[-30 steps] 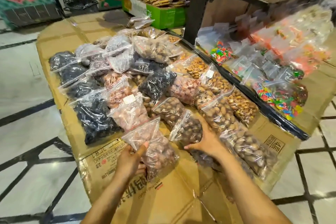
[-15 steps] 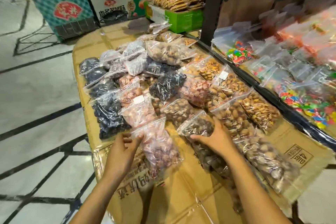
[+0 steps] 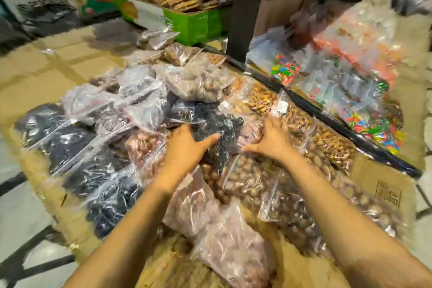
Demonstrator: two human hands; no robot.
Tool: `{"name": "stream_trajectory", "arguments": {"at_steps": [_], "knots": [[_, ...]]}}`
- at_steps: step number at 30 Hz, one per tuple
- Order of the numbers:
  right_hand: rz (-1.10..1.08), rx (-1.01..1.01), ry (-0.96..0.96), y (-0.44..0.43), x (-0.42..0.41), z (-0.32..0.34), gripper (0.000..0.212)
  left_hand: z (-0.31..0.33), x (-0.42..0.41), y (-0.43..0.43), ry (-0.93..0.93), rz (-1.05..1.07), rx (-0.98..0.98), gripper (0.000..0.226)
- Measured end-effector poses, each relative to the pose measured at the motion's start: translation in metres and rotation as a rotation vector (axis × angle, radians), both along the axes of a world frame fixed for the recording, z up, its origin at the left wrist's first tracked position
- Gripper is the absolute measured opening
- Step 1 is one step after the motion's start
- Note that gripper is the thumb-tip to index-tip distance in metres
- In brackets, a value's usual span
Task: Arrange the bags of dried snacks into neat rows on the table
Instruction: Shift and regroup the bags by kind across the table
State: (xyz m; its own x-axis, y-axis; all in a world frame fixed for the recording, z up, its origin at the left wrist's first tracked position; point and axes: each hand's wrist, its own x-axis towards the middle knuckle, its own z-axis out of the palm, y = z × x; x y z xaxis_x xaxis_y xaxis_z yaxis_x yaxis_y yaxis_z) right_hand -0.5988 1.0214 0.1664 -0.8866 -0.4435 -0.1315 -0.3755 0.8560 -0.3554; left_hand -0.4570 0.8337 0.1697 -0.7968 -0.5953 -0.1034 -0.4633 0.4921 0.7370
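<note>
Several clear zip bags of dried snacks lie in rough rows on a cardboard-covered table (image 3: pixel 58 70). Both my hands reach into the middle of the pile at a bag of dark dried fruit (image 3: pixel 218 134). My left hand (image 3: pixel 187 149) rests on that bag's left side, fingers spread. My right hand (image 3: pixel 268 140) presses on its right side, over a pinkish nut bag (image 3: pixel 251 132). Neither hand has closed around anything. A pink snack bag (image 3: pixel 224 236) lies near me between my forearms. A brown nut bag (image 3: pixel 247 177) sits just below my right hand. The frame is motion-blurred.
Dark fruit bags (image 3: pixel 93 170) line the left side, peanut bags (image 3: pixel 332 145) the right. A black shelf post (image 3: pixel 243 7) and rail separate a shelf of candy bags (image 3: pixel 364 112). A green box of biscuits (image 3: pixel 187 16) stands at the far end. Tiled floor lies left.
Both hands left the near bags, the pink one and the brown nut one, and moved forward to the dark fruit bag in the middle. The camera moved closer and tilted.
</note>
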Motion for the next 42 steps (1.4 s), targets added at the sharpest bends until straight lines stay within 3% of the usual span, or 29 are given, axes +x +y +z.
{"name": "stream_trajectory", "arguments": {"at_steps": [3,7,12,16,19,22,24,26,29,32,39,42], "knots": [[-0.004,0.119,0.019,-0.007,0.001,0.0,0.116,-0.008,-0.027,-0.012,-0.206,-0.128,0.051,0.094],[-0.129,0.146,0.026,-0.013,0.013,0.008,0.103,-0.01,-0.033,-0.013,-0.232,-0.134,0.104,0.08],[-0.219,0.05,0.064,-0.013,0.029,0.009,0.098,-0.001,-0.02,-0.014,-0.133,-0.082,0.163,0.08],[-0.292,-0.046,0.139,0.002,0.051,0.018,0.064,0.011,-0.004,-0.013,0.004,-0.043,0.241,0.093],[-0.356,-0.279,0.202,0.025,0.077,0.039,0.059,0.018,0.016,-0.015,0.168,-0.024,0.437,0.087],[-0.412,-0.433,0.304,0.045,0.109,0.073,0.044,0.025,0.049,-0.02,0.331,-0.022,0.679,0.059],[-0.43,-0.441,0.464,0.054,0.135,0.093,0.054,0.025,0.073,-0.025,0.378,-0.03,0.818,0.05],[-0.438,-0.461,0.531,0.064,0.164,0.104,0.06,0.027,0.099,-0.029,0.418,-0.028,0.963,0.061],[-0.503,-0.543,0.368,0.083,0.211,0.097,0.058,0.027,0.14,-0.036,0.457,-0.06,1.134,0.068],[-0.575,-0.548,0.231,0.098,0.256,0.067,0.058,0.019,0.181,-0.044,0.453,-0.069,1.165,0.068],[-0.714,-0.704,0.008,0.098,0.329,0.015,0.059,0.006,0.233,-0.051,0.399,-0.174,1.123,0.039],[-0.699,-0.675,-0.039,0.11,0.324,0.02,0.056,0.011,0.23,-0.055,0.371,-0.244,1.099,0.056]]}}
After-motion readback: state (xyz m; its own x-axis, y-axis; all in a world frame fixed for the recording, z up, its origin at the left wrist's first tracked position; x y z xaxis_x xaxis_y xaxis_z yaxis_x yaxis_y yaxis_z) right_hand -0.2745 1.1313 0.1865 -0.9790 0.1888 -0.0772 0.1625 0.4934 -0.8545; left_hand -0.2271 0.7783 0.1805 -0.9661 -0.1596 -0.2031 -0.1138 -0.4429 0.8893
